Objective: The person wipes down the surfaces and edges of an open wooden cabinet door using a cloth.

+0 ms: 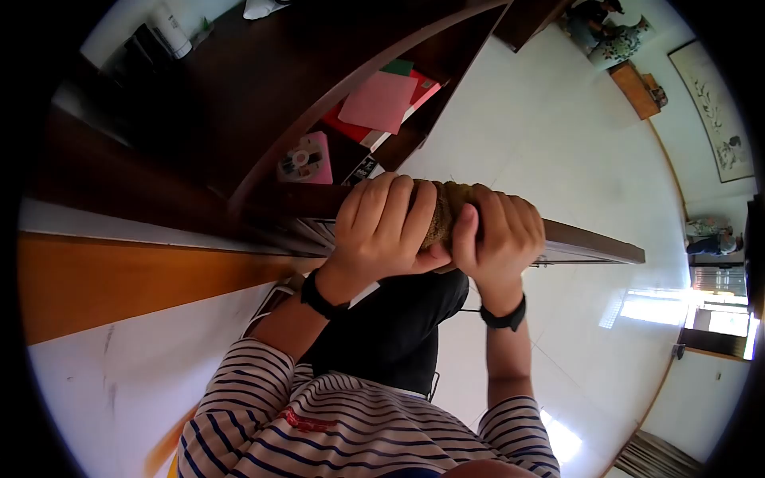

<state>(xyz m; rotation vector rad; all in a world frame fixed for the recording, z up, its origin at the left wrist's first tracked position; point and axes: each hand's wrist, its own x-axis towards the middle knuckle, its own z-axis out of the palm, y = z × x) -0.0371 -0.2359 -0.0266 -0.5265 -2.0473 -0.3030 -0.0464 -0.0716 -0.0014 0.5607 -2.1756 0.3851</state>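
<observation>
A brown-green, rough-textured cloth (440,221) lies over the top edge of a dark wooden panel (594,241), which looks like a cabinet door standing out from the cabinet. My left hand (382,219) is closed over the cloth and the edge, fingers bent across the top. Beside it, my right hand (500,231) grips the other end of the cloth, thumb pointing up along it. Only a narrow strip of cloth shows between the hands; the rest is hidden under my fingers. A black band sits on each wrist.
Ahead to the left, a dark wooden cabinet (263,103) has a shelf with pink paper (378,102), a red folder (430,89) and a disc-like item (301,159). A white tube (170,32) stands on top. Pale tiled floor (526,127) extends right. Other people appear far off.
</observation>
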